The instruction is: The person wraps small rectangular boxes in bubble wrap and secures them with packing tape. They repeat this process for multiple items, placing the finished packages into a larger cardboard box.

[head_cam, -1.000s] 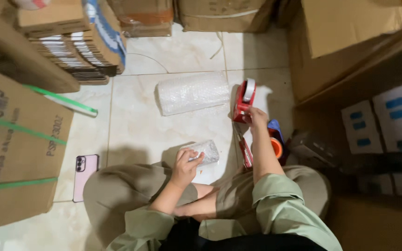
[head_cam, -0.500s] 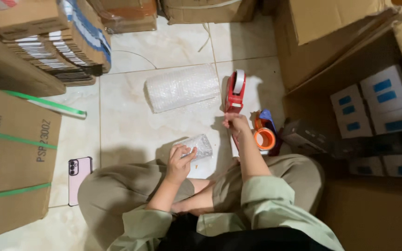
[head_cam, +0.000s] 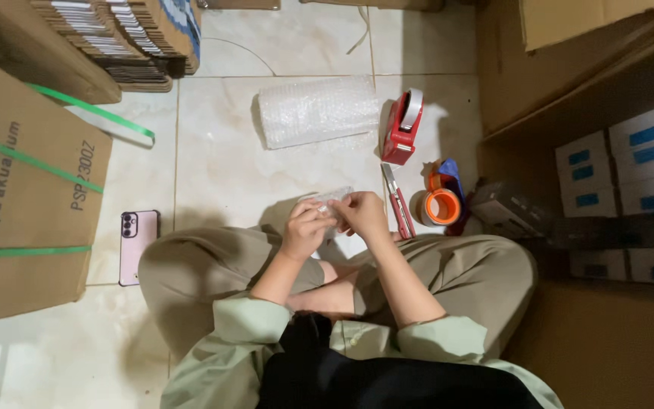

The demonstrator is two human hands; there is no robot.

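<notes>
I sit cross-legged on a tiled floor. My left hand [head_cam: 306, 229] and my right hand [head_cam: 362, 214] meet in front of my knees, both gripping a small bubble-wrapped item [head_cam: 328, 200] that shows just above the fingers. A red tape dispenser [head_cam: 403, 127] stands on the floor beyond my right hand. A red utility knife [head_cam: 397, 201] lies just right of that hand. A folded sheet of bubble wrap [head_cam: 318, 110] rests further out on the tiles.
An orange tape roll [head_cam: 442, 206] sits beside the knife. A pink phone [head_cam: 138, 246] lies at the left by my knee. A large cardboard box [head_cam: 17, 189] with green straps stands left. Small white-and-blue boxes [head_cam: 622, 163] fill an open carton right. Stacked flat cartons [head_cam: 115, 34] lie top left.
My right hand has left the tape dispenser on the floor and come back to join my left hand on the wrapped item. The view has shifted slightly.
</notes>
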